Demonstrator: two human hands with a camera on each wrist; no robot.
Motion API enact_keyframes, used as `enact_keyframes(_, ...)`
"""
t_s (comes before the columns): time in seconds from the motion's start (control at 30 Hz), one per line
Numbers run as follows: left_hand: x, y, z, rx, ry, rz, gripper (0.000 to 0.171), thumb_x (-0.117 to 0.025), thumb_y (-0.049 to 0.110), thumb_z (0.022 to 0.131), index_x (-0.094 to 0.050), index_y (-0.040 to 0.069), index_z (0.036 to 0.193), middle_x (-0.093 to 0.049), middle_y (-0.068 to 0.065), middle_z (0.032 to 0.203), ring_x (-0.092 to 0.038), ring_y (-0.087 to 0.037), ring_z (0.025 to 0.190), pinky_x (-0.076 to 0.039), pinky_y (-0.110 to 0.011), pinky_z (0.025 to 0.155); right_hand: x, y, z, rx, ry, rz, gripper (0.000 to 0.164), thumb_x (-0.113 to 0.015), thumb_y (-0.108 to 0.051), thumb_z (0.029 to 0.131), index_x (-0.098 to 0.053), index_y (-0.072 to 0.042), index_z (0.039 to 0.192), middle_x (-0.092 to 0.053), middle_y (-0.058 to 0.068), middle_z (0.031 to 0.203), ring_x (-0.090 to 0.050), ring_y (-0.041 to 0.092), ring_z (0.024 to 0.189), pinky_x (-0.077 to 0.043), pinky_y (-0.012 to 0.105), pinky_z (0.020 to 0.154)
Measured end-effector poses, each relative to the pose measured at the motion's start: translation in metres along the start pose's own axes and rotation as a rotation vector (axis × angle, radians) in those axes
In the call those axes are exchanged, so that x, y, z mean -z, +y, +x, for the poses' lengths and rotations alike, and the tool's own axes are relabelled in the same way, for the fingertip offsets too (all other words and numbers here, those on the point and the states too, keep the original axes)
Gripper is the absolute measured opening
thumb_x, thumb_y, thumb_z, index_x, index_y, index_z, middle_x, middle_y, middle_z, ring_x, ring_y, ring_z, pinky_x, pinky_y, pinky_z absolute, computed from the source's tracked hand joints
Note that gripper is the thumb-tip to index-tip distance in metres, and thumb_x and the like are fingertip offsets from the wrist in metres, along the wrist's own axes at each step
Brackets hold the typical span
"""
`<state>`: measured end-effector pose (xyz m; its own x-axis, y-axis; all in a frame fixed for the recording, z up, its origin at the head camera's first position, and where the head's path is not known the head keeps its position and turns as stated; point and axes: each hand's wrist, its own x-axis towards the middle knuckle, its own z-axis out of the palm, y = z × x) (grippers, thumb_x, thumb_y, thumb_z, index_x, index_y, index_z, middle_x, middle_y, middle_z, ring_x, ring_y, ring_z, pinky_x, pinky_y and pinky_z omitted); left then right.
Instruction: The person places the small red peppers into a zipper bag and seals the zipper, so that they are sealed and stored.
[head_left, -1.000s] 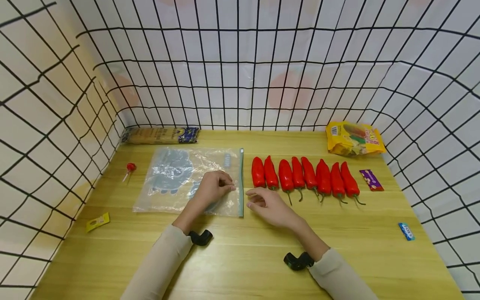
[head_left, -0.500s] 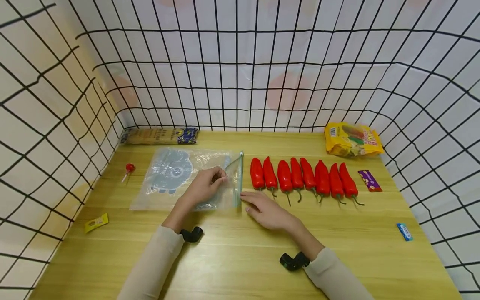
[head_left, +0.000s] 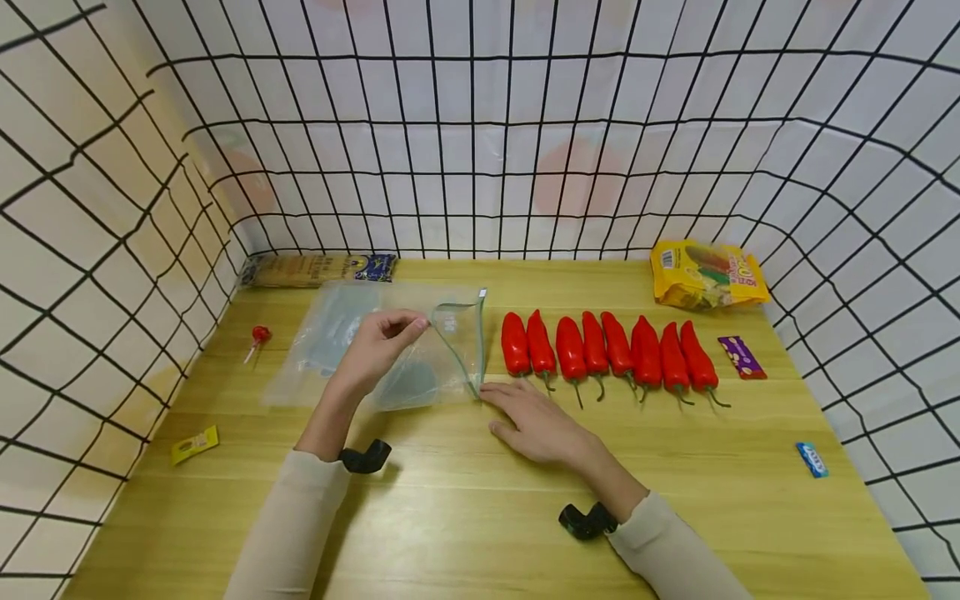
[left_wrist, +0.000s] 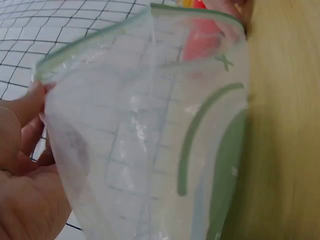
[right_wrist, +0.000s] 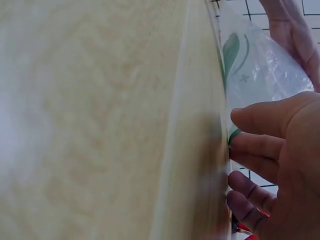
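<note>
A clear zip bag (head_left: pixel 442 375) with a green-edged mouth and pale blue print lies on the table, its mouth spread into a triangle. My left hand (head_left: pixel 381 346) pinches the upper edge of the mouth between thumb and fingers and lifts it off the lower one. In the left wrist view the zip bag (left_wrist: pixel 135 130) stretches up from that pinch. My right hand (head_left: pixel 536 421) rests at the near corner of the mouth, fingertips pressing the edge down. In the right wrist view, the right hand's fingers (right_wrist: pixel 257 147) are extended at the green rim, thumb apart.
Several red peppers (head_left: pixel 570 350) lie in a row right of the bag. Behind are a noodle pack (head_left: pixel 315 270) and a yellow bag (head_left: pixel 708 277). Small sweets lie at the sides: a lollipop (head_left: pixel 260 335), a yellow packet (head_left: pixel 195 445), a purple packet (head_left: pixel 742 357) and a blue packet (head_left: pixel 812 459).
My left hand has moved left and up, pulling the bag's upper edge back so the mouth gapes wide. My right hand has come onto the mouth's near corner and stays there.
</note>
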<state>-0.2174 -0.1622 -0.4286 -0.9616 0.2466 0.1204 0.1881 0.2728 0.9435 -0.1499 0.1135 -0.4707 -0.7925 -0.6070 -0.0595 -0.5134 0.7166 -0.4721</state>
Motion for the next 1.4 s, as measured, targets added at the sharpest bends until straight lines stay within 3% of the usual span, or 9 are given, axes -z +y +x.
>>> enact_keyframes(0.17, -0.006, -0.004, 0.003, -0.210, 0.067, 0.208, 0.019, -0.069, 0.037, 0.090, -0.075, 0.019, 0.089, -0.069, 0.002, 0.096, -0.058, -0.012, 0.087, -0.049, -0.033, 0.078, 0.006, -0.003, -0.002, -0.044, 0.032, 0.100, 0.052, -0.057, -0.036, 0.097, -0.046, -0.019, 0.145, -0.047, -0.002, 0.148, -0.043, 0.020, 0.133, -0.038, 0.042, 0.110)
enact_keyframes(0.27, -0.014, -0.010, 0.006, -0.276, 0.071, 0.213, 0.014, -0.069, 0.032, 0.091, -0.073, 0.020, 0.089, -0.068, 0.004, 0.105, -0.060, -0.013, 0.105, -0.047, -0.038, 0.097, 0.018, -0.001, -0.001, -0.075, 0.134, 0.223, 0.048, -0.061, -0.033, 0.095, -0.052, -0.015, 0.138, -0.057, 0.002, 0.135, -0.055, 0.020, 0.117, -0.048, 0.041, 0.098)
enact_keyframes(0.37, -0.021, -0.017, 0.008, -0.231, 0.065, 0.113, 0.015, -0.063, 0.029, 0.095, -0.068, 0.015, 0.095, -0.070, 0.000, 0.110, -0.062, -0.015, 0.109, -0.045, -0.039, 0.103, 0.033, 0.004, 0.001, -0.092, 0.277, 0.290, 0.041, -0.066, -0.029, 0.093, -0.059, -0.012, 0.129, -0.064, 0.005, 0.118, -0.059, 0.019, 0.096, -0.053, 0.037, 0.082)
enact_keyframes(0.5, -0.026, -0.026, 0.008, -0.124, 0.112, 0.019, 0.019, -0.059, 0.026, 0.098, -0.064, 0.007, 0.103, -0.072, -0.008, 0.104, -0.066, -0.020, 0.097, -0.049, -0.038, 0.093, 0.047, 0.016, 0.009, -0.165, 0.377, 0.253, 0.041, -0.070, -0.030, 0.090, -0.061, -0.010, 0.125, -0.066, 0.005, 0.111, -0.058, 0.019, 0.093, -0.053, 0.036, 0.080)
enact_keyframes(0.63, -0.029, -0.028, 0.007, -0.057, 0.150, 0.004, 0.025, -0.063, 0.026, 0.095, -0.066, 0.008, 0.112, -0.072, -0.011, 0.102, -0.066, -0.020, 0.096, -0.050, -0.036, 0.095, 0.047, 0.029, 0.019, -0.258, 0.351, 0.191, 0.048, -0.071, -0.036, 0.088, -0.060, -0.011, 0.127, -0.064, 0.004, 0.115, -0.055, 0.022, 0.103, -0.051, 0.039, 0.089)
enact_keyframes(0.8, -0.029, -0.027, 0.007, -0.022, 0.153, -0.005, 0.035, -0.064, 0.039, 0.092, -0.069, 0.017, 0.118, -0.072, -0.003, 0.111, -0.067, -0.013, 0.104, -0.050, -0.032, 0.098, 0.039, 0.038, 0.033, -0.317, 0.340, 0.094, 0.058, -0.071, -0.048, 0.084, -0.060, -0.010, 0.127, -0.061, 0.007, 0.119, -0.050, 0.027, 0.115, -0.047, 0.045, 0.097)
enact_keyframes(1.1, -0.029, -0.024, 0.007, -0.002, 0.204, -0.004, 0.029, -0.065, 0.032, 0.093, -0.072, 0.013, 0.113, -0.071, -0.008, 0.114, -0.067, -0.021, 0.106, -0.050, -0.041, 0.097, 0.027, 0.035, 0.046, -0.252, 0.317, -0.160, 0.064, -0.078, -0.048, 0.075, -0.061, -0.014, 0.127, -0.064, 0.008, 0.117, -0.050, 0.027, 0.100, -0.044, 0.038, 0.080)
enact_keyframes(1.23, -0.029, -0.023, 0.007, 0.001, 0.201, -0.003, 0.024, -0.069, 0.028, 0.091, -0.074, 0.010, 0.107, -0.072, -0.009, 0.110, -0.066, -0.024, 0.105, -0.048, -0.045, 0.100, 0.027, 0.031, 0.046, -0.266, 0.326, -0.128, 0.055, -0.077, -0.041, 0.078, -0.063, -0.015, 0.124, -0.067, 0.005, 0.111, -0.049, 0.024, 0.094, -0.043, 0.035, 0.076)
enact_keyframes(1.4, -0.028, -0.021, 0.005, -0.020, 0.212, -0.004, 0.028, -0.068, 0.038, 0.090, -0.074, 0.017, 0.108, -0.073, -0.002, 0.107, -0.068, -0.014, 0.098, -0.053, -0.035, 0.092, 0.035, 0.029, 0.038, -0.327, 0.416, 0.067, 0.040, -0.066, -0.035, 0.087, -0.062, -0.014, 0.120, -0.064, 0.002, 0.099, -0.053, 0.020, 0.088, -0.047, 0.034, 0.073)
